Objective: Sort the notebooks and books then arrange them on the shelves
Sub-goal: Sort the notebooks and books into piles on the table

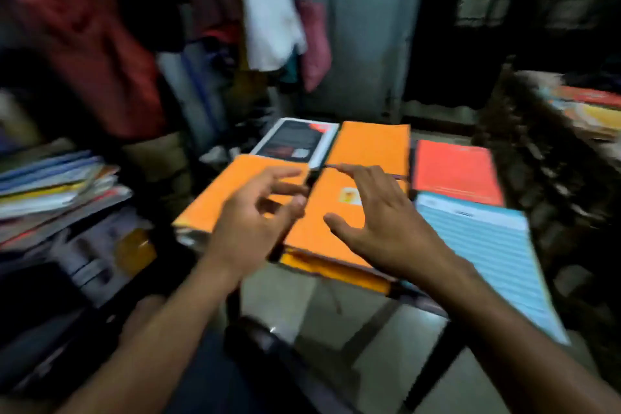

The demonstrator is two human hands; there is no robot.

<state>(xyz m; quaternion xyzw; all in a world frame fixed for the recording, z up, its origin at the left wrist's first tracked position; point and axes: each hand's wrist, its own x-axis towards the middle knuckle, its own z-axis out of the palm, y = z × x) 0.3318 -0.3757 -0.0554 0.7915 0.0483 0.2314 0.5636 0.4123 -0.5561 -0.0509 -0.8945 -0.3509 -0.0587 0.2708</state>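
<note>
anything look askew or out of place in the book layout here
The left orange notebook lies rotated against the squarer grid, and the blue lined pad juts past the surface's near edge. The frame is blurry, so damage can't be judged.

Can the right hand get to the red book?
Probably yes. The right hand hovers open over an orange book, and the red book lies just beside it, flat and uncovered, with nothing between them.
</note>
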